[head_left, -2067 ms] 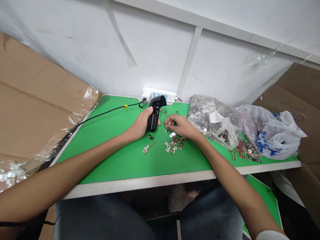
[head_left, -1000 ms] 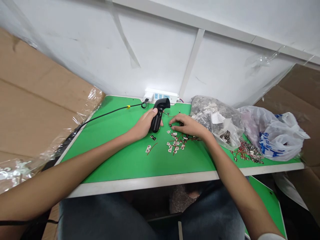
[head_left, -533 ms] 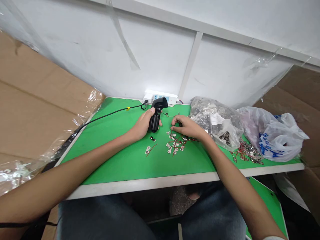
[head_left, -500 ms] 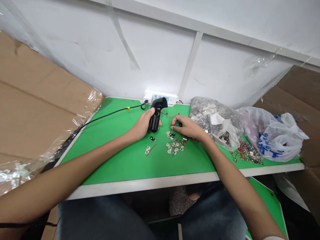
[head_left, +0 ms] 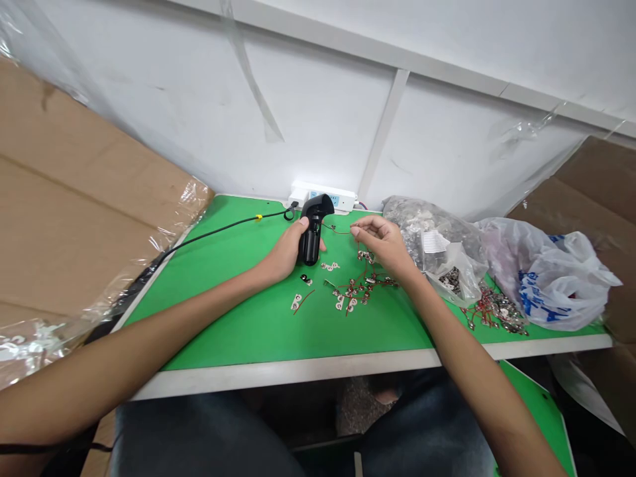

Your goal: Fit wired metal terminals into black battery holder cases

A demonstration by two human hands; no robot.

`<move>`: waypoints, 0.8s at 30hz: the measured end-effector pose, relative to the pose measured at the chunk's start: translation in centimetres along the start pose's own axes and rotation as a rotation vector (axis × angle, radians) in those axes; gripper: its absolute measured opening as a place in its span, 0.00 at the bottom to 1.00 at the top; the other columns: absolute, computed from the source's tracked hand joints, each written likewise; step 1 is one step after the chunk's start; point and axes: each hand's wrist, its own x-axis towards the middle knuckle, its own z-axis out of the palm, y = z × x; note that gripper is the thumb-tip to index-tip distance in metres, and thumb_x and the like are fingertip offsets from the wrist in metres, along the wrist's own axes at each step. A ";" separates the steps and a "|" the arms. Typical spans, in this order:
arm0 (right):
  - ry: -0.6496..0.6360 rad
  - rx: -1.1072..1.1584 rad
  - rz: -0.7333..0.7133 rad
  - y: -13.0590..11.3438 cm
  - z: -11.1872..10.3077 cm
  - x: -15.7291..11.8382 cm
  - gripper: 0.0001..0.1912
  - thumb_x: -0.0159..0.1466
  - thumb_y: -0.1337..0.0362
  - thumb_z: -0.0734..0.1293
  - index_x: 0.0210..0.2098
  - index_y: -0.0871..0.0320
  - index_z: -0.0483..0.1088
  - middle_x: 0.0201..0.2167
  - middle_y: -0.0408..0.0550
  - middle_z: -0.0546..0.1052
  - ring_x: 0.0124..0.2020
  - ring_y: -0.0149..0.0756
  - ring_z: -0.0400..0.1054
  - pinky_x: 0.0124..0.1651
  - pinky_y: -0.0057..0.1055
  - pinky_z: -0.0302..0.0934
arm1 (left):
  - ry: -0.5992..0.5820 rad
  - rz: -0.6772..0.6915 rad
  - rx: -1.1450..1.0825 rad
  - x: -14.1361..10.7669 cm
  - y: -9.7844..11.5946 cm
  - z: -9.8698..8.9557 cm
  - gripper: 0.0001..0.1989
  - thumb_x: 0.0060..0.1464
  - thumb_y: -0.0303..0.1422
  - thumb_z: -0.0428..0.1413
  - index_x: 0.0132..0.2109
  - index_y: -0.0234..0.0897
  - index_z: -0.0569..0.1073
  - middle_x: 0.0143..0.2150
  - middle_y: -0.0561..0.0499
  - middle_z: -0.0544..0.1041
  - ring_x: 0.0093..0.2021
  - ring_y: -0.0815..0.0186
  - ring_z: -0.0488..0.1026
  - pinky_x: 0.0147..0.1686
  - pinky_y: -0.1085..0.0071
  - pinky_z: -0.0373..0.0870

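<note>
**Bench notes: black tool in one hand, thin wire at the other**

We see the left hand closed round a black pistol-grip tool, its grip upright above the green mat; the right hand is narrow, its fingertips drawn together at a thin red wire; we cannot tell whether the wire is actually gripped. Just below that hand lies a loose tangle of metal terminals on red wires; a single terminal piece sits further left, near the left hand. Behind the tool stands a white power strip; a black cable runs away across the mat. To the right we note a clear bag of metal parts, a heap of wired terminals, and a white plastic bag with blue print.
</note>
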 end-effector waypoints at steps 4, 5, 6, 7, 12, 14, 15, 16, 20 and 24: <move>0.005 0.025 0.000 -0.4 0.8 -0.6 0.12 0.65 0.53 0.75 0.41 0.54 0.76 0.36 0.47 0.80 0.36 0.35 0.73 0.39 0.35 0.70 | -0.014 0.014 0.016 -0.1 -0.2 -0.1 0.37 0.65 0.65 0.46 0.54 0.34 0.74 0.35 0.44 0.84 0.27 0.61 0.75 0.27 0.67 0.71; -0.007 0.042 -0.002 -0.4 1.1 -0.8 0.13 0.64 0.52 0.76 0.40 0.54 0.76 0.34 0.46 0.79 0.34 0.34 0.72 0.37 0.33 0.68 | -0.022 0.015 0.018 -0.1 -0.3 -0.2 0.37 0.65 0.65 0.46 0.55 0.34 0.74 0.36 0.44 0.84 0.27 0.61 0.75 0.27 0.67 0.71; -0.024 0.060 -0.004 -0.4 1.4 -0.9 0.14 0.64 0.52 0.76 0.40 0.55 0.77 0.33 0.45 0.79 0.32 0.33 0.71 0.35 0.32 0.66 | -0.028 0.014 0.020 -0.1 -0.3 -0.3 0.38 0.65 0.65 0.46 0.56 0.34 0.74 0.36 0.44 0.84 0.27 0.61 0.75 0.27 0.67 0.71; -0.043 0.079 -0.004 -0.3 1.7 -1.1 0.15 0.64 0.51 0.76 0.39 0.55 0.77 0.32 0.44 0.78 0.31 0.32 0.70 0.33 0.31 0.65 | -0.032 0.010 0.021 -0.1 -0.4 -0.3 0.39 0.65 0.65 0.46 0.57 0.33 0.74 0.36 0.44 0.84 0.27 0.61 0.75 0.27 0.67 0.71; -0.100 0.110 -0.001 0.2 3.0 -1.5 0.16 0.64 0.49 0.76 0.39 0.55 0.78 0.31 0.43 0.78 0.30 0.31 0.69 0.34 0.30 0.64 | -0.045 -0.016 0.016 -0.2 -0.6 -0.5 0.40 0.64 0.65 0.47 0.58 0.32 0.74 0.38 0.43 0.84 0.26 0.63 0.74 0.26 0.67 0.70; -0.085 0.096 -0.014 0.4 3.2 -1.4 0.15 0.64 0.50 0.76 0.40 0.55 0.79 0.32 0.43 0.79 0.31 0.32 0.70 0.35 0.31 0.64 | -0.054 -0.015 0.013 -0.2 -0.5 -0.5 0.41 0.64 0.65 0.47 0.60 0.32 0.73 0.39 0.43 0.84 0.27 0.62 0.75 0.27 0.67 0.70; -0.075 0.086 -0.022 0.5 3.3 -1.4 0.14 0.65 0.51 0.76 0.40 0.55 0.79 0.32 0.43 0.79 0.31 0.32 0.71 0.36 0.31 0.65 | -0.060 -0.014 0.014 -0.3 -0.5 -0.6 0.41 0.64 0.65 0.47 0.61 0.32 0.73 0.39 0.43 0.84 0.28 0.62 0.75 0.27 0.66 0.70; -0.066 0.073 -0.030 0.7 3.3 -1.4 0.13 0.65 0.51 0.76 0.40 0.55 0.79 0.32 0.44 0.79 0.32 0.33 0.71 0.37 0.31 0.65 | -0.066 -0.014 0.017 -0.3 -0.4 -0.6 0.41 0.64 0.65 0.47 0.61 0.32 0.72 0.39 0.43 0.85 0.28 0.61 0.76 0.27 0.66 0.71; -0.037 -0.012 -0.079 0.8 3.4 -1.3 0.11 0.67 0.54 0.74 0.41 0.55 0.80 0.34 0.45 0.82 0.35 0.35 0.74 0.40 0.33 0.68 | -0.084 -0.014 0.035 -0.3 -0.7 -0.9 0.40 0.66 0.64 0.46 0.63 0.34 0.71 0.41 0.43 0.85 0.30 0.61 0.76 0.28 0.67 0.71; -0.032 -0.127 -0.161 0.5 3.6 -1.5 0.07 0.69 0.59 0.72 0.41 0.55 0.81 0.36 0.46 0.84 0.37 0.36 0.76 0.42 0.33 0.69 | -0.104 -0.019 0.039 -0.2 -1.4 -1.3 0.39 0.67 0.63 0.46 0.64 0.34 0.71 0.42 0.44 0.85 0.30 0.62 0.76 0.29 0.67 0.71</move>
